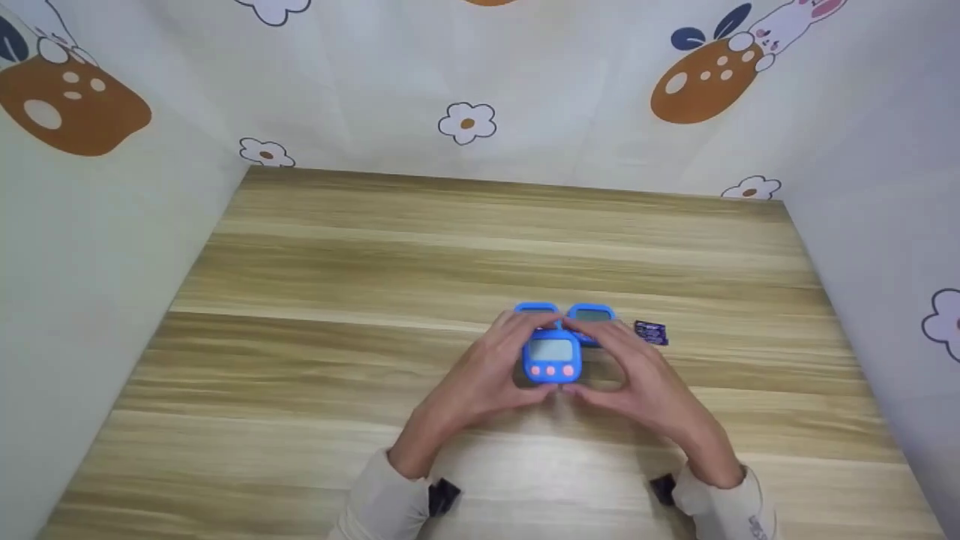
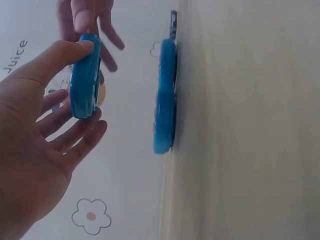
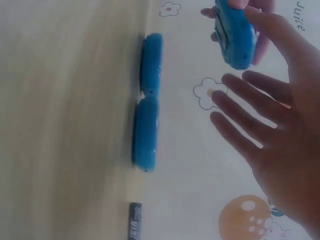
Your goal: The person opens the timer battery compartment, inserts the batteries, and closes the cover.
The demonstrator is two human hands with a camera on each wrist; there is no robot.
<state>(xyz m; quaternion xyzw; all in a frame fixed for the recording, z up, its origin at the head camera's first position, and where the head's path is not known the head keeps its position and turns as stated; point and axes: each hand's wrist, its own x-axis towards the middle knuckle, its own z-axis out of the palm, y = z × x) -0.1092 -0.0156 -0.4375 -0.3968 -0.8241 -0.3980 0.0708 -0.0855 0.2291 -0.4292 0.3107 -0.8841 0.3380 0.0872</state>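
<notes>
A blue digital timer [image 1: 551, 356] with a grey screen and three pink buttons is held above the table. My left hand [image 1: 491, 364] grips it, thumb on the near edge and fingers at the far side, as the left wrist view shows. The thumb of my right hand [image 1: 637, 371] touches or nearly touches the timer's near edge. Its other fingers spread out fairly straight in the right wrist view, apart from the casing. Beyond them, two more blue timers, a left one [image 1: 536, 306] and a right one [image 1: 592, 311], lie side by side, partly covered by the hands.
A small dark purple printed packet [image 1: 651, 333] lies right of the timers. The wood-grain table [image 1: 337, 262] is bounded by pale printed curtains [image 1: 375, 97] at the back and sides. Black straps [image 1: 442, 496] show at the sleeve cuffs.
</notes>
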